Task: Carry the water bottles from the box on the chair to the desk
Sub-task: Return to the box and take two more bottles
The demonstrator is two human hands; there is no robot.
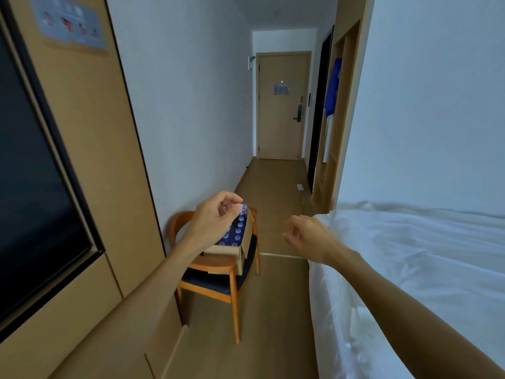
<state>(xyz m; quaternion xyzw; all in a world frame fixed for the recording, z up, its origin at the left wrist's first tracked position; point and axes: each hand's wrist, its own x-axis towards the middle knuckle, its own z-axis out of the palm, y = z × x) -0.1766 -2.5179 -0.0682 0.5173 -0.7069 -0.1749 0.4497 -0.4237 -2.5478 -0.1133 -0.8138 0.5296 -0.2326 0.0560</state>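
on the wooden chair (218, 269): open cardboard box (240, 248) with water bottles (236, 231) inside | left hand (216, 218) raised in front of box, fingers loosely curled, holding nothing | right hand (306, 237) by bed (423, 269), loosely curled, holding nothing

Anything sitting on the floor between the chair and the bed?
No. In the head view, only bare wood floor runs between the chair holding the box and the bed.

Lower centre of frame, my wooden chair (218, 269) stands on the floor (273, 310), dark cushion carrying the open cardboard box (241, 248) of water bottles (237, 231).
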